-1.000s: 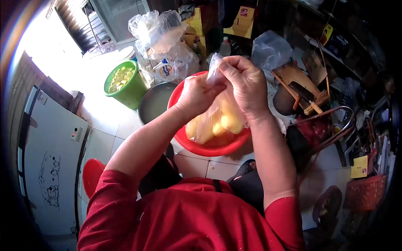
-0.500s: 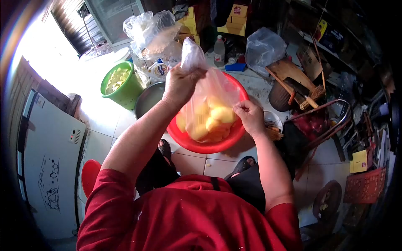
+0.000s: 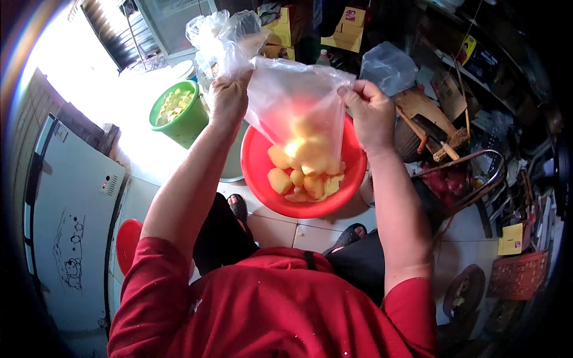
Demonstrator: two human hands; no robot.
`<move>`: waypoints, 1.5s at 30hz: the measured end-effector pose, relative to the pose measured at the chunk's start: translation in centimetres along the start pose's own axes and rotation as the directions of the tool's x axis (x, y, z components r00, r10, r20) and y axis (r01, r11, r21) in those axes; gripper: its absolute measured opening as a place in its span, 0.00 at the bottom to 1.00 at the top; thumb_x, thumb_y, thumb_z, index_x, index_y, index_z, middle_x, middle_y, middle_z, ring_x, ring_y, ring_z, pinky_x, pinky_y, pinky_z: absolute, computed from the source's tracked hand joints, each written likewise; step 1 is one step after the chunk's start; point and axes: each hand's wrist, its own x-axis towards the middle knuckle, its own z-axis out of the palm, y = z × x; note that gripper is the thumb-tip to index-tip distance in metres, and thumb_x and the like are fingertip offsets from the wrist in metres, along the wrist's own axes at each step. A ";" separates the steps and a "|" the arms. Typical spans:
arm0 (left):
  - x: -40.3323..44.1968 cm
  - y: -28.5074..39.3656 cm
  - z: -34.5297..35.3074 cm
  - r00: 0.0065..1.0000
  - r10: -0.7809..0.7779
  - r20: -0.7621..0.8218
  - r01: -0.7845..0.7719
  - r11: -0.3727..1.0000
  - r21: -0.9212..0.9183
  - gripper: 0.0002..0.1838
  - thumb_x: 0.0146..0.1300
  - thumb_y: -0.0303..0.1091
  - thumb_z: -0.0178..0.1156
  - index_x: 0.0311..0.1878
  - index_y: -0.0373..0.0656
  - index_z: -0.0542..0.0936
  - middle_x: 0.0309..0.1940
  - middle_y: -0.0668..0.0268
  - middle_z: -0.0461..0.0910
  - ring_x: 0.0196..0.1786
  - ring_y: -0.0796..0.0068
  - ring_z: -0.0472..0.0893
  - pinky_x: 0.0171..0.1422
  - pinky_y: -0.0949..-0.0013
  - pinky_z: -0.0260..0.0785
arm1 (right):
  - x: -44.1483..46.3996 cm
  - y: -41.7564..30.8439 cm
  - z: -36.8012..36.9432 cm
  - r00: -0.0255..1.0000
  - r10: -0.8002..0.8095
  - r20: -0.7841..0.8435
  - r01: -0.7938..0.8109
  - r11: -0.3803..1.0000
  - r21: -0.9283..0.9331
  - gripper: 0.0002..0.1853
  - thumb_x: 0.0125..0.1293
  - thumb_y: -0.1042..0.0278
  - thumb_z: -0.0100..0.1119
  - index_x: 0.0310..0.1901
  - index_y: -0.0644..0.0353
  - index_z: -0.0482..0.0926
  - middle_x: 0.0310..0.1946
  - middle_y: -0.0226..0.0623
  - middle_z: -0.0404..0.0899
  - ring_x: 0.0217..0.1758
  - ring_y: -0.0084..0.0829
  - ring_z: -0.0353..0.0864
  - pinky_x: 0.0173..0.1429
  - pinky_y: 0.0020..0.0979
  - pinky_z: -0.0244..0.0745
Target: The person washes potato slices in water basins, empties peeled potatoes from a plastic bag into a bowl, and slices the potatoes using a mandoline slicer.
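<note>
A clear plastic bag is stretched wide between my two hands above a red basin. My left hand is closed on its upper left corner, and my right hand pinches the upper right corner. Peeled yellow potatoes lie in the basin, several of them seen through the bag's lower part. Whether any potatoes are still inside the bag I cannot tell.
A green bucket of pale cut pieces stands at the back left. A white chest freezer is on the left. Bundled plastic bags lie behind my left hand. A cleaver rests on wooden boards at the right.
My right hand has risen from the bag's side to its upper corner, and my left hand has moved left. The bunched bag is now spread flat, with more potatoes showing uncovered in the basin.
</note>
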 end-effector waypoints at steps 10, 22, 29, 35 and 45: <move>-0.5 3.6 -0.2 0.996 -0.071 0.045 0.082 0.924 -0.373 0.18 0.71 0.41 0.55 0.51 0.35 0.79 0.43 0.60 0.82 0.45 0.72 0.80 0.54 0.70 0.70 | 2.7 -7.2 1.7 0.983 -0.157 0.093 0.136 0.971 0.199 0.09 0.65 0.65 0.64 0.35 0.62 0.82 0.28 0.28 0.83 0.32 0.18 0.79 0.41 0.21 0.75; -10.3 6.8 1.2 0.827 0.027 0.561 0.274 0.853 -0.445 0.14 0.65 0.29 0.59 0.52 0.34 0.79 0.44 0.64 0.82 0.47 0.72 0.81 0.55 0.71 0.72 | -4.9 -1.1 3.3 0.945 0.022 0.327 -0.062 0.992 0.111 0.19 0.58 0.72 0.68 0.51 0.63 0.76 0.43 0.36 0.83 0.47 0.25 0.81 0.53 0.29 0.76; -11.1 10.8 -0.4 0.727 0.471 0.499 -0.380 0.882 -0.278 0.31 0.54 0.24 0.66 0.64 0.39 0.70 0.55 0.59 0.76 0.58 0.69 0.76 0.63 0.64 0.68 | -4.1 -5.6 -4.9 0.995 0.083 0.049 -0.071 0.977 -0.202 0.09 0.66 0.66 0.57 0.38 0.63 0.81 0.29 0.37 0.82 0.36 0.23 0.82 0.38 0.29 0.76; -15.7 15.7 -3.2 0.512 0.488 0.707 -0.281 0.873 -0.398 0.12 0.60 0.27 0.62 0.45 0.34 0.74 0.47 0.48 0.78 0.44 0.62 0.83 0.43 0.58 0.78 | -2.0 -4.5 -15.2 0.878 -0.083 -0.471 0.061 0.996 -0.063 0.15 0.66 0.68 0.59 0.52 0.63 0.77 0.44 0.38 0.82 0.48 0.30 0.81 0.52 0.33 0.76; -19.2 18.7 2.5 0.337 0.645 0.686 0.783 0.213 -0.585 0.12 0.69 0.33 0.51 0.34 0.32 0.75 0.17 0.59 0.75 0.19 0.67 0.76 0.22 0.65 0.68 | -9.1 11.0 -29.5 0.475 0.585 -0.657 0.027 0.737 0.676 0.10 0.65 0.77 0.55 0.48 0.64 0.77 0.42 0.38 0.81 0.45 0.33 0.81 0.52 0.36 0.79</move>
